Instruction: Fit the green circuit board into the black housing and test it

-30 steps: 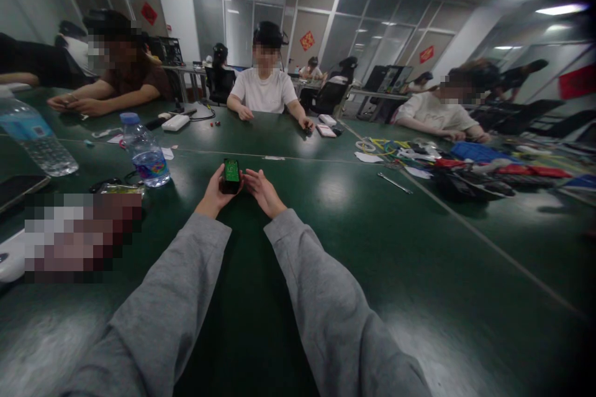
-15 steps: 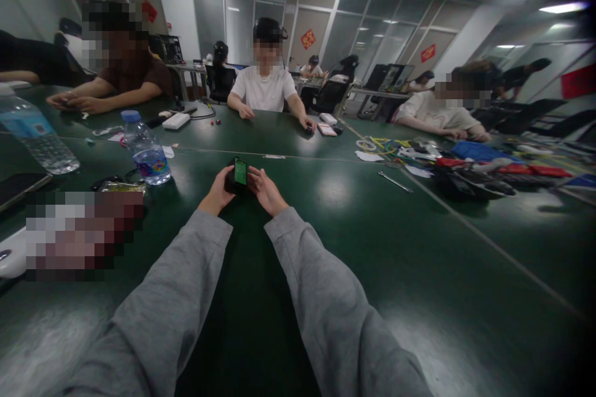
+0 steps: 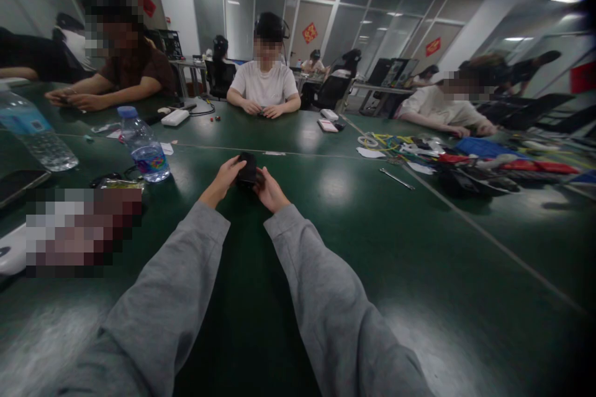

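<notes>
A small black box-shaped device is held between my two hands over the dark green table. My left hand is closed on its left side, with the thumb lying across the near face. On the other side, my right hand grips the right lower edge with curled fingers. The face towards me looks plain and dark, and its far side is hidden. To the left of my hands stands a clear plastic bottle with a blue cap.
A larger water bottle and a phone are at the left. A wrench lies to the right, near a heap of cables, cloth and tools. Across the table sits a person in a white shirt; others sit at both sides.
The device has turned, so its green-lit face no longer shows. My right fingers have closed in on its side. The person opposite has drawn both hands together.
</notes>
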A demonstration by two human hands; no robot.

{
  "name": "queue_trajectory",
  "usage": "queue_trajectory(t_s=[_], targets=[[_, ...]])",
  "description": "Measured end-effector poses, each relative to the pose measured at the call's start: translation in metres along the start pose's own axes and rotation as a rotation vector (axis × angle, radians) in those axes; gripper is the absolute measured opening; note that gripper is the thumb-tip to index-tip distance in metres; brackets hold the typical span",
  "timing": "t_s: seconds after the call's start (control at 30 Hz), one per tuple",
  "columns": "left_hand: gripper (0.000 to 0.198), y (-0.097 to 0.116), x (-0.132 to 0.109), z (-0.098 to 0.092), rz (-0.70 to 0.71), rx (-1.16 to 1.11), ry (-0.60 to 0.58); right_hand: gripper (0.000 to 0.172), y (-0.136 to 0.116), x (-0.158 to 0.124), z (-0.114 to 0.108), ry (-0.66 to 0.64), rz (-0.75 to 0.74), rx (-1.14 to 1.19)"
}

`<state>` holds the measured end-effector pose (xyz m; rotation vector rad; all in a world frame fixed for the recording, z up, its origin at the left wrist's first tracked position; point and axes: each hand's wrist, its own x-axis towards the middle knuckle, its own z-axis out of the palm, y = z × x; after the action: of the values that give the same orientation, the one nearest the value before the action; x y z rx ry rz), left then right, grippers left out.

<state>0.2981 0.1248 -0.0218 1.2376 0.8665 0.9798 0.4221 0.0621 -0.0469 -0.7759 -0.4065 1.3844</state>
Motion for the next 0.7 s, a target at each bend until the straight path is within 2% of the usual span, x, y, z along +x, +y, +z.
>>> queue_trajectory(t_s=[0.1,0.23,0.33,0.5,0.7], targets=[[0.041,0.009,-0.002,0.012,0.123,0.184,-0.021,0.028,-0.004,-0.002,-0.003,0.064,0.044,0.089],[0.041,0.01,-0.002,0.025,0.26,0.292,-0.145,0.03,-0.009,-0.001,-0.008,0.067,0.047,0.207],[0.045,0.005,0.0,0.026,0.245,0.234,-0.183,0.03,-0.01,0.0,-0.011,0.064,0.032,0.258],[0.047,0.002,0.002,0.022,0.207,0.231,-0.106,0.033,-0.01,-0.001,-0.01,0.047,0.065,0.228],[0.079,0.013,-0.012,0.027,0.332,0.623,-0.125,0.031,-0.009,-0.002,-0.007,0.054,0.053,0.174]])
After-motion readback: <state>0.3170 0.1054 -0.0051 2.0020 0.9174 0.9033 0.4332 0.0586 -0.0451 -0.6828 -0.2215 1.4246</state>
